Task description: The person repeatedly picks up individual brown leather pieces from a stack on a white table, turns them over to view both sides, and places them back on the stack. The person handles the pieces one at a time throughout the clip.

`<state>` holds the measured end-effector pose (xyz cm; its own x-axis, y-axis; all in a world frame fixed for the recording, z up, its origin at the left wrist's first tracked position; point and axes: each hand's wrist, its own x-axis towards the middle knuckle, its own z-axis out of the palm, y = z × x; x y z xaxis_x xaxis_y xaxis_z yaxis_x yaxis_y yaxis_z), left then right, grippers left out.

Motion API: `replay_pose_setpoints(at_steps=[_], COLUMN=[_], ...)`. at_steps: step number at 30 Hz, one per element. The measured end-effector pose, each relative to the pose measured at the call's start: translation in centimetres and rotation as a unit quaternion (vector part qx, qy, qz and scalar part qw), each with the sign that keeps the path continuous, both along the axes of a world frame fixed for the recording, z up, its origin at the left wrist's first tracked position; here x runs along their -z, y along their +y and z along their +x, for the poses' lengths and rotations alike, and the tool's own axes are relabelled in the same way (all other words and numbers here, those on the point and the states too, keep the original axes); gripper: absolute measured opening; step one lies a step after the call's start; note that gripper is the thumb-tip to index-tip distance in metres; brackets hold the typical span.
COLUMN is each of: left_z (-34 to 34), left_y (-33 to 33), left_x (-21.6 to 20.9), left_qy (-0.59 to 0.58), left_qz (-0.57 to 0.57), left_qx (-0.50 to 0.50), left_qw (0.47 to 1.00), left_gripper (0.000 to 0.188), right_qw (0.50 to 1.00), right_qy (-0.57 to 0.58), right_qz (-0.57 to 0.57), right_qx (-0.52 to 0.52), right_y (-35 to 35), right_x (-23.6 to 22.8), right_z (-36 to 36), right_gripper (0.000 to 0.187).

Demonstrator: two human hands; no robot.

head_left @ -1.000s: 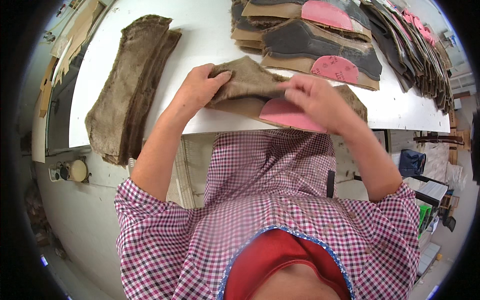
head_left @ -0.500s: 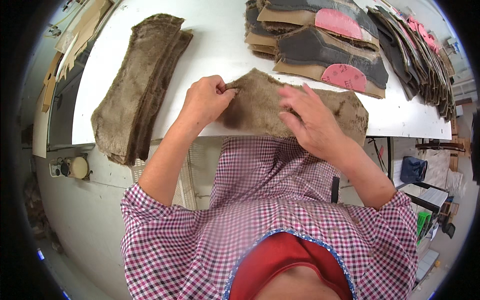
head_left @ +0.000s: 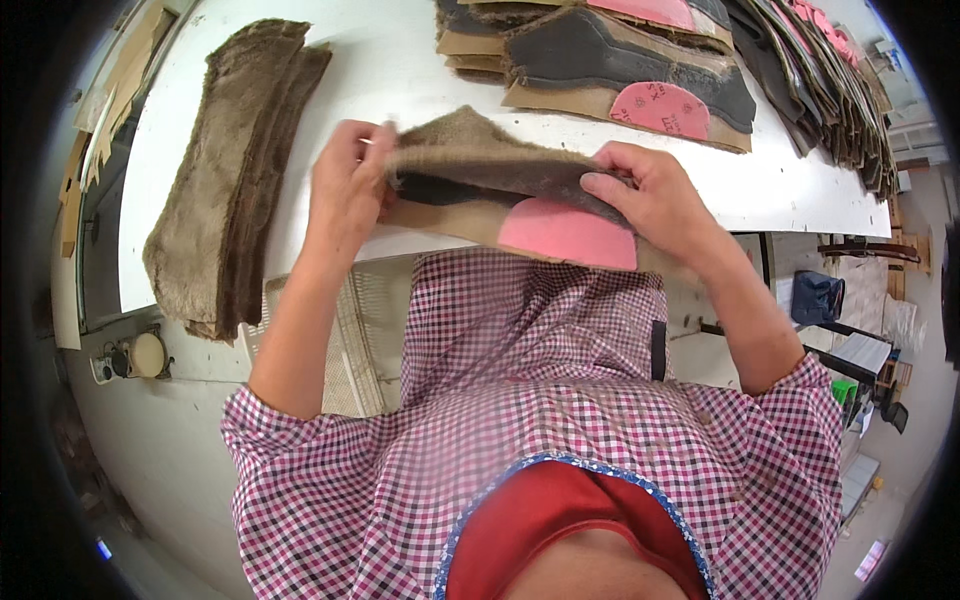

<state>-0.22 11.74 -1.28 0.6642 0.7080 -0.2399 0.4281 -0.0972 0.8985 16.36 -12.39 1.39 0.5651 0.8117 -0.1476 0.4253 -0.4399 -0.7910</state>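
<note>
A brown fur-like fabric panel (head_left: 455, 130) is bent lengthwise at the table's front edge, between my hands. Its near part shows a dark strip, a tan layer and a pink half-round patch (head_left: 570, 232). My left hand (head_left: 348, 190), slightly blurred at the fingertips, is closed at the panel's left end. At the right end, my right hand (head_left: 660, 200) pinches the folded edge between thumb and fingers. To the left of my left hand lies a stack of brown fur panels (head_left: 225, 170), pile side up, its near end overhanging the table edge.
Beyond my hands, panels with dark strips and pink patches (head_left: 660, 110) lie in a pile on the white table (head_left: 330, 120). A thick row of dark-edged panels (head_left: 820, 100) leans at the far right. A pale perforated crate (head_left: 345, 350) stands below the table edge.
The panel, lying flat with its pile up before, is now lifted and bent, exposing the pink patch. My right hand has closed on its edge. The view has shifted slightly.
</note>
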Motion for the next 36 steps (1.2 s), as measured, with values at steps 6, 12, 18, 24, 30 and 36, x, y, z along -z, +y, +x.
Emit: replay_pose_setpoints(at_steps=[6, 12, 18, 24, 30, 36], left_z=[-2.5, -0.9, 0.0, -0.3, -0.6, 0.9], left_y=[-5.7, -10.4, -10.3, -10.1, -11.3, -11.8], left_x=[3.6, 5.1, 5.9, 6.4, 5.6, 5.2], left_qy=[-0.289, -0.198, -0.247, -0.294, -0.164, -0.177], left_qz=[0.503, 0.482, 0.505, 0.451, 0.536, 0.493], left_qx=[0.148, 0.284, 0.259, 0.221, 0.209, 0.225], left_qw=[0.801, 0.805, 0.785, 0.813, 0.801, 0.822], left_gripper=[0.025, 0.044, 0.03, 0.03, 0.03, 0.032], right_qw=[0.99, 0.993, 0.991, 0.993, 0.995, 1.0], right_qy=[0.135, 0.115, 0.127, 0.118, 0.104, 0.017], right_qz=[-0.047, -0.022, -0.021, 0.0, 0.005, -0.006], right_qx=[-0.017, -0.022, -0.024, -0.007, -0.007, -0.002], right_y=[0.2, 0.0, -0.1, -0.2, -0.3, -0.6], right_x=[0.4, 0.5, 0.9, 1.1, 1.1, -0.7], right_z=[3.0, 2.7, 3.1, 2.6, 2.4, 2.4], right_gripper=[0.017, 0.02, 0.022, 0.025, 0.025, 0.021])
